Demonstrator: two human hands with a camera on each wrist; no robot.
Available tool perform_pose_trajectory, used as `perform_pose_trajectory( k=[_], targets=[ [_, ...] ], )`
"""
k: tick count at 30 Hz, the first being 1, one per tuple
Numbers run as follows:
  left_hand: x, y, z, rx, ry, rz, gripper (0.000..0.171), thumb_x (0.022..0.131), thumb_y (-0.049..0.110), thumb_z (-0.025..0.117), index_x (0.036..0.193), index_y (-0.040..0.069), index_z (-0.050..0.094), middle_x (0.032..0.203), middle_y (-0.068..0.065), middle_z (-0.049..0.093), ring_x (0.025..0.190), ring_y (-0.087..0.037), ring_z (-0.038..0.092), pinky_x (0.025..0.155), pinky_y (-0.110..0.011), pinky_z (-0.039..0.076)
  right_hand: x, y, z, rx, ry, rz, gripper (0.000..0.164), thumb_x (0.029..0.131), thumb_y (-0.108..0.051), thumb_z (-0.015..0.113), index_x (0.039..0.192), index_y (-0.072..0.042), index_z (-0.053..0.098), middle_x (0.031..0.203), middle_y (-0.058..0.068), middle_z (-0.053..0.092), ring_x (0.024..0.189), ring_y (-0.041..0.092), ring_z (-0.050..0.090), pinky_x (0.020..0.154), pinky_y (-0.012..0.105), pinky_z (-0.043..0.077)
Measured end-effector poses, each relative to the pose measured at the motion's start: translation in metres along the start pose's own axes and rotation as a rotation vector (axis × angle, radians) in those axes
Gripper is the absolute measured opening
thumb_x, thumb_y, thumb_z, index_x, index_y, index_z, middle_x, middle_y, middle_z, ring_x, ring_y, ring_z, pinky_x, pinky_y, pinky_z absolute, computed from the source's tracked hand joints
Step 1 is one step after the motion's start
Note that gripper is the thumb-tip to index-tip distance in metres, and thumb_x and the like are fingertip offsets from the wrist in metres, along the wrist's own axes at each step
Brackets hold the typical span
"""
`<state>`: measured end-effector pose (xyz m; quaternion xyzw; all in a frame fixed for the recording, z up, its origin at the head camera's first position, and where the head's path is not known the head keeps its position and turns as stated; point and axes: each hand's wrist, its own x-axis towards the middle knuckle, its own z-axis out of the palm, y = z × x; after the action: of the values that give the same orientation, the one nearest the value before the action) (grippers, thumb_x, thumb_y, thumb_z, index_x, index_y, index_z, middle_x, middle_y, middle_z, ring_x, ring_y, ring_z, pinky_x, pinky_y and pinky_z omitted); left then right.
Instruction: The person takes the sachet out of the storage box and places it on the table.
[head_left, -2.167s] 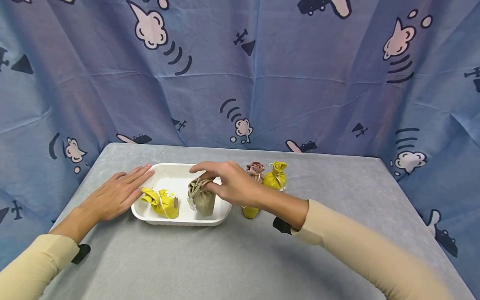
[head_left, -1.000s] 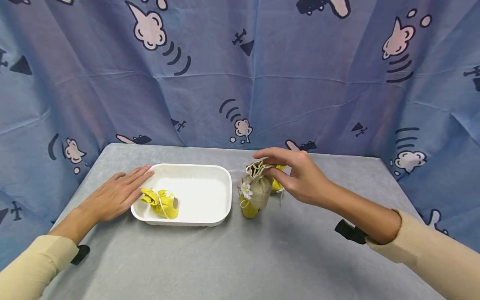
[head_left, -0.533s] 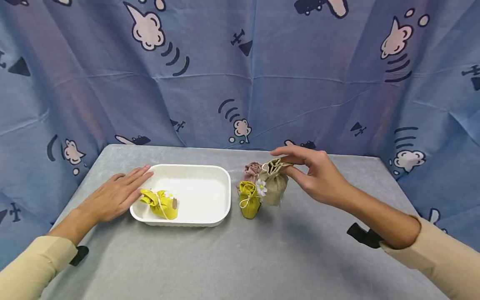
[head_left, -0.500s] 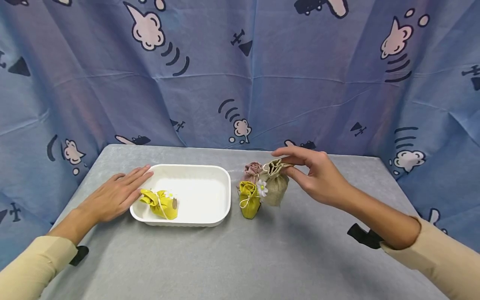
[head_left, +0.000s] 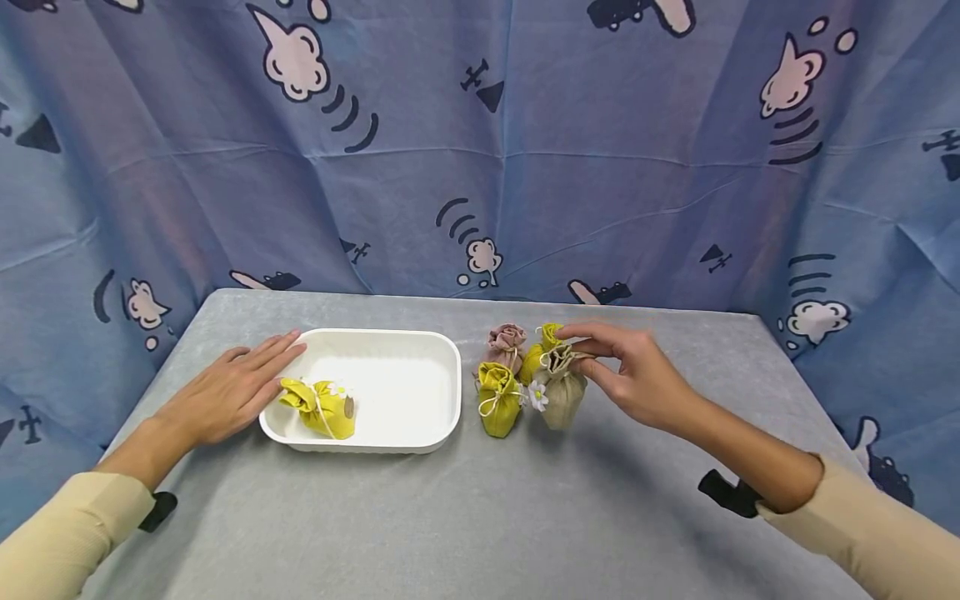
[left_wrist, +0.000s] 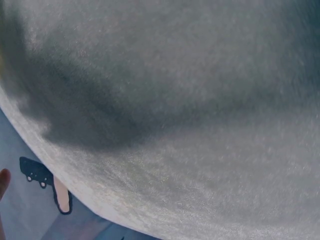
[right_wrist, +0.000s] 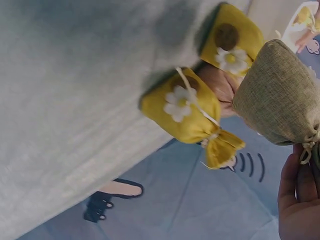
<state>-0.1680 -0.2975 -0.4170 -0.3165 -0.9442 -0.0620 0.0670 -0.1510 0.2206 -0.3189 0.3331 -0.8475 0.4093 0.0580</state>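
Note:
My right hand (head_left: 637,375) pinches the gathered neck of a beige drawstring pouch (head_left: 562,398) with a white flower. The pouch hangs at the front right of a small group of pouches; whether its base touches the table I cannot tell. Beside it stand a yellow pouch (head_left: 498,404), a pink pouch (head_left: 507,343) and another yellow pouch (right_wrist: 182,112), partly hidden in the head view. With fingers straight, my left hand (head_left: 232,392) rests at the left rim of a white tray (head_left: 397,392). Inside that tray a yellow pouch (head_left: 322,408) lies on its side, near my left thumb.
A grey cloth covers the table (head_left: 420,525). Behind it hangs a blue patterned curtain (head_left: 420,158), close to the table's back edge. The left wrist view shows mostly the grey tabletop (left_wrist: 200,165) and a fingertip at its left edge.
My right hand has carried the beige pouch out of the tray to the right, past the other pouches, and has now lowered it. My left hand has stayed in place.

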Motion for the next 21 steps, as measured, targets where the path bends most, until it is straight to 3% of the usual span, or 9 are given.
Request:
perform_pose_trajectory(
  k=[9, 21],
  targets=[
    [0.0, 0.0, 0.0, 0.002, 0.003, -0.003, 0.055, 0.104, 0.022, 0.046, 0.156, 0.011, 0.034, 0.16, -0.011, 0.032, 0.14, -0.035, 0.039, 0.101, -0.058, 0.037, -0.012, 0.02, 0.012, -0.02, -0.022, 0.06, 0.04, 0.085, 0.017, 0.067, 0.122, 0.001, 0.066, 0.122, 0.019, 0.067, 0.099, 0.027, 0.072, 0.081, 0.027, 0.057],
    [0.0, 0.0, 0.001, 0.003, -0.002, -0.008, 0.054, 0.104, 0.023, 0.045, 0.156, 0.011, 0.034, 0.161, -0.01, 0.031, 0.141, -0.035, 0.038, 0.102, -0.057, 0.037, -0.02, 0.038, 0.026, -0.031, -0.064, 0.162, 0.036, 0.088, 0.012, 0.066, 0.122, 0.001, 0.066, 0.121, 0.018, 0.068, 0.098, 0.025, 0.072, 0.08, 0.035, 0.058]
  ],
)
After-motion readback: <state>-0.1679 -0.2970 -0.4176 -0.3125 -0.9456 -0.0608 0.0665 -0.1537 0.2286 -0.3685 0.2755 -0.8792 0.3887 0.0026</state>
